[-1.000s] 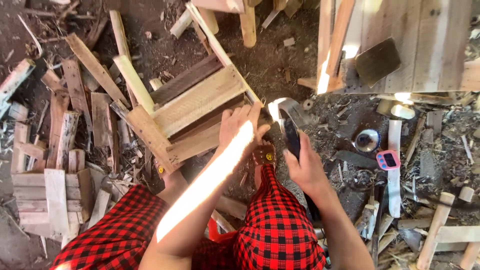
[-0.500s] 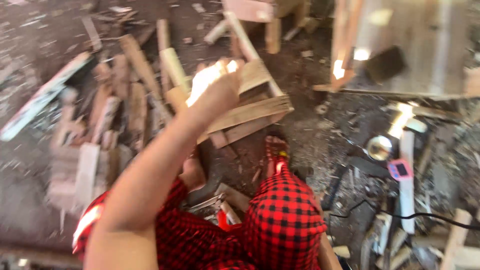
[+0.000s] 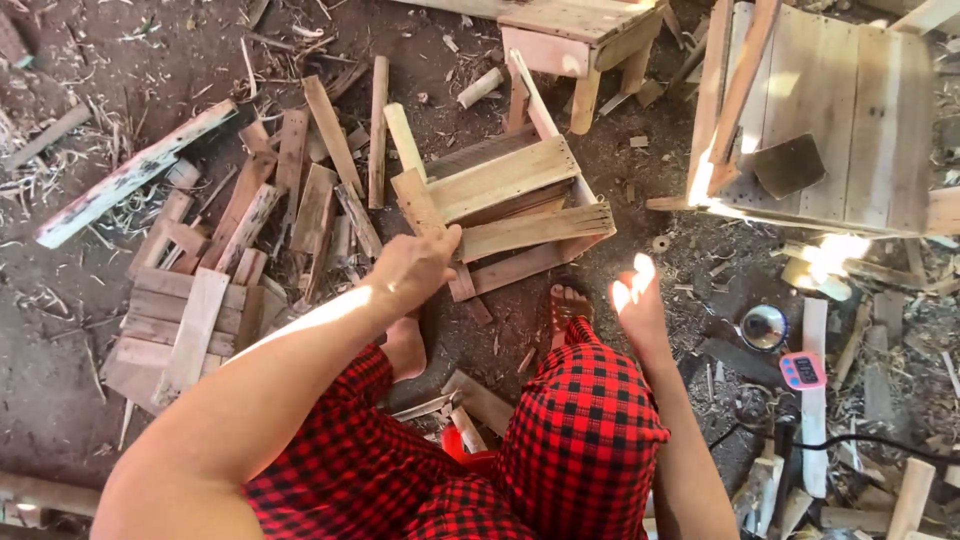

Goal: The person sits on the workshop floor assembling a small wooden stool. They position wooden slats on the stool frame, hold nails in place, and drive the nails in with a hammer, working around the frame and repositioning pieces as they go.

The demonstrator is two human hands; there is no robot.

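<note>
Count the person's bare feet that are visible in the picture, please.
2. The left foot is on the ground below the left hand; the right foot, in a sandal, is beside the wooden frame.

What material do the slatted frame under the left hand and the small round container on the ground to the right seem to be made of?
The slatted frame looks like raw, unpainted wood: pale boards with visible grain and rough sawn ends. The left hand rests on one slat. The small round container seems to be metal, as its rim shines, though it is too small for certainty.

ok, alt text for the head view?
Seated person in red-and-black checked trousers rests the left hand on a slatted wooden frame lying on dirt; the right hand hovers open and empty. Scrap boards lie left, a wooden crate right.
</note>
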